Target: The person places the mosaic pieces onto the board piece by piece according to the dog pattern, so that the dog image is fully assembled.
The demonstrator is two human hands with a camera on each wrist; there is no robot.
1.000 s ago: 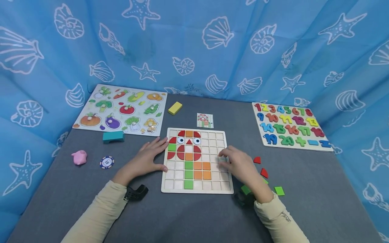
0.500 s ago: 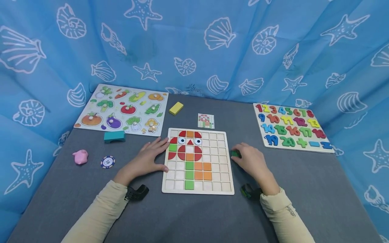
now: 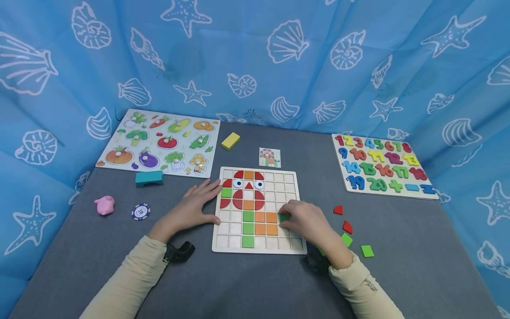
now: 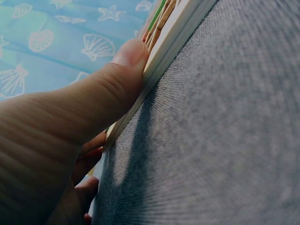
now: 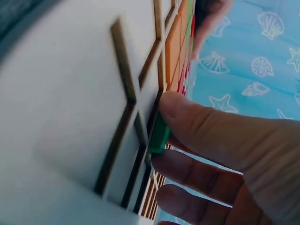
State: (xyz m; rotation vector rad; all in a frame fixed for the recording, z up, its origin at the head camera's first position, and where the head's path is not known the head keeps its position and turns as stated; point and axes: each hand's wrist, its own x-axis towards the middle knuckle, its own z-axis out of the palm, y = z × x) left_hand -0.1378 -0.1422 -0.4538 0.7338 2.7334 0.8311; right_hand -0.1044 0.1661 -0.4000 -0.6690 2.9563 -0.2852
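A wooden grid board carries red, orange and green tiles and two eye tiles. My right hand pinches a green square tile between thumb and fingers, low over the board's cells. It is just right of the orange square tiles. My left hand rests along the board's left edge, fingers extended; in the left wrist view the thumb touches the rim. Loose red quarter-round tiles and green squares lie beside my right forearm, which partly covers some green.
Behind the board lies a small pattern card. A vegetable puzzle and yellow block are at back left, a number puzzle at right. Teal block, pink toy and poker chip sit left.
Half a second ago my right hand was beside the board's right edge with the green tile; it has moved left over the board. The loose tiles show again. My left hand stays put.
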